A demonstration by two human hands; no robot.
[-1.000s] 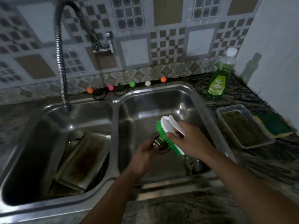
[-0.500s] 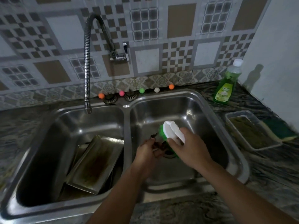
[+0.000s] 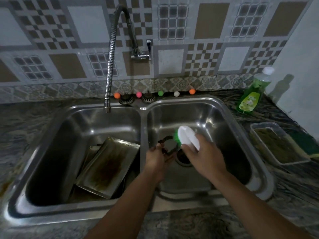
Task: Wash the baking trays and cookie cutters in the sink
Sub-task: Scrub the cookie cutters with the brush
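- Stainless steel double sink (image 3: 143, 107) set into a dark marbled worktop (image 3: 279, 200), with both of the person's forearms reaching over its near rim into the right basin
- Left hand (image 3: 156, 161) with fingers curled round a dark metal cookie cutter (image 3: 166, 145), holding it up over the right basin just left of the drain (image 3: 183, 158)
- Right hand (image 3: 202, 158) with fingers clenched on the white handle of a scrubbing brush (image 3: 187, 137); its green bristles face the cutter and meet its right side
- Baking trays (image 3: 110, 166) stacked in the left basin, the top one tilted against the divider, its inside stained brown
- Flexible metal tap hose (image 3: 110, 66) arching from the tiled wall, its nozzle hanging above the back of the left basin; whether water runs cannot be told
- Five small coloured balls (image 3: 160, 93) lined along the back rim of the sink, beside two round metal strainers (image 3: 126, 100)
- Green dish soap bottle (image 3: 250, 97) with a white cap standing upright on the worktop at the right rear corner
- Clear shallow container (image 3: 278, 144) with brownish contents on the worktop right of the sink, a green and yellow sponge (image 3: 305, 144) just beside it
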